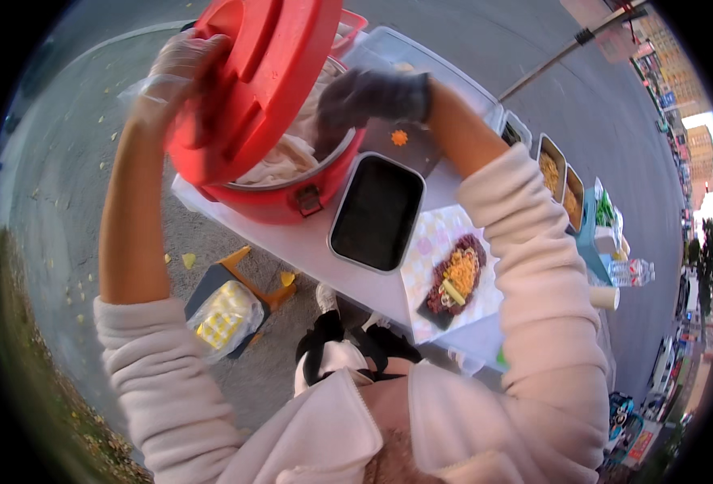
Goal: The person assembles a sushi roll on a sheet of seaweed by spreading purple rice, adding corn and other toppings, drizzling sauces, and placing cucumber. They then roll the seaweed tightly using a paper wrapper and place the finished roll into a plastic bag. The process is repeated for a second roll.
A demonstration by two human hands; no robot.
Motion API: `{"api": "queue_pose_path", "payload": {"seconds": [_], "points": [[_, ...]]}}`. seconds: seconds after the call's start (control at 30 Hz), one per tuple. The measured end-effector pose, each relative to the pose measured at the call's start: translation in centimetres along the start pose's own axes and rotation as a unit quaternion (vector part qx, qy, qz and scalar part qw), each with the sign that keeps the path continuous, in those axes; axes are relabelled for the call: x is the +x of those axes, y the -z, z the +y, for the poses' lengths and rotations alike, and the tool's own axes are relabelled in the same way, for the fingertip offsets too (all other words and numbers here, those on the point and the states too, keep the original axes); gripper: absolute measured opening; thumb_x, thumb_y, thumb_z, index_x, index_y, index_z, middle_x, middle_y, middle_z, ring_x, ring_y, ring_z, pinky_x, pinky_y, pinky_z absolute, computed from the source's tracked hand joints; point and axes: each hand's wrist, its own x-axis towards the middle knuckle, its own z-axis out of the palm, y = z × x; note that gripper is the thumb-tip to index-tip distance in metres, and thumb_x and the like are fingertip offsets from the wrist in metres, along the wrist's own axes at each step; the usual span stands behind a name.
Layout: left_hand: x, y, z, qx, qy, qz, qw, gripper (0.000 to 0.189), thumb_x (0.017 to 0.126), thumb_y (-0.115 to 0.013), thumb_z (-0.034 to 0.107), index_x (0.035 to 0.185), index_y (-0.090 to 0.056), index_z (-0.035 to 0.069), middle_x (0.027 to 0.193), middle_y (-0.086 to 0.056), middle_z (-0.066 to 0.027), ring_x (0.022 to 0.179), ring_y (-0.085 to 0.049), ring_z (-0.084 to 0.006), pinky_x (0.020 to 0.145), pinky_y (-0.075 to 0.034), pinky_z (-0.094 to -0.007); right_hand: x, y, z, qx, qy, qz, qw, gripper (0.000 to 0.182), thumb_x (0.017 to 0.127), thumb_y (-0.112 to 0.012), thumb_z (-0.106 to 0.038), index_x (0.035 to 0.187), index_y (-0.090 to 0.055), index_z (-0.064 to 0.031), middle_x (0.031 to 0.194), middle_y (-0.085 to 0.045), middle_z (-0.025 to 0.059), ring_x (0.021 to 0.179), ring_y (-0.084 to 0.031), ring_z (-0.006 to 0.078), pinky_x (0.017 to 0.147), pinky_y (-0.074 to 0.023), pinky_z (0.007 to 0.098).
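My left hand, in a clear plastic glove, holds up a red plastic lid by its edge. The tilted lid covers part of the round red insulated bucket beneath it. Inside the bucket lies bunched pale cloth. My right hand, in a dark glove, reaches over the rim into the bucket, against the cloth. Its fingertips are hard to make out, so its grip is unclear. Beside the bucket sits a rectangular tray with a dark inside. Purple rice with shredded orange topping and pale strips lies on patterned paper.
An orange flower-shaped piece lies behind the tray. Food containers, a plastic bottle and a paper roll line the right side. Near my feet, a stool bears a bagged yellow-checked packet. A pole rises behind the table.
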Motion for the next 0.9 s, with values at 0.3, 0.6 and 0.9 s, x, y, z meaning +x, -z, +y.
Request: {"api": "queue_pose_path", "payload": {"seconds": [0.3, 0.6, 0.9], "points": [[1.0, -5.7, -4.0, 0.728, -0.313, -0.065, 0.607, 0.014, 0.083, -0.047, 0.01, 0.093, -0.057, 0.007, 0.092, -0.06, -0.0188, 0.099, -0.055, -0.0345, 0.087, -0.045, -0.0423, -27.0, -12.5, 13.0, 0.513, -0.031, 0.436, 0.739, 0.02, 0.084, -0.066, -0.018, 0.093, -0.061, -0.0011, 0.088, -0.063, 0.0067, 0.084, -0.06, 0.0162, 0.077, -0.0484, 0.027], [6.3, -5.0, -9.4, 0.553, -0.293, -0.077, 0.776, 0.026, 0.091, -0.039, 0.025, 0.086, -0.055, 0.004, 0.085, -0.053, -0.0195, 0.085, -0.049, -0.0344, 0.075, -0.039, -0.0432, -31.9, -33.6, 18.9, 0.209, -0.22, 0.635, 0.711, 0.01, 0.085, -0.067, -0.014, 0.086, -0.067, -0.0045, 0.081, -0.067, 0.004, 0.072, -0.06, 0.0121, 0.06, -0.0458, 0.0256], [-7.4, -13.2, -0.6, 0.573, -0.213, 0.204, 0.765, 0.05, 0.09, -0.054, 0.04, 0.133, -0.047, 0.016, 0.124, -0.05, -0.0209, 0.098, -0.057, -0.0329, 0.086, -0.047, -0.0438, -30.1, -36.9, 20.2, -0.342, -0.149, 0.567, 0.734, 0.023, 0.07, -0.073, -0.019, 0.091, -0.066, -0.014, 0.097, -0.059, 0.0047, 0.084, -0.058, 0.026, 0.073, -0.0451, 0.0397]]}}
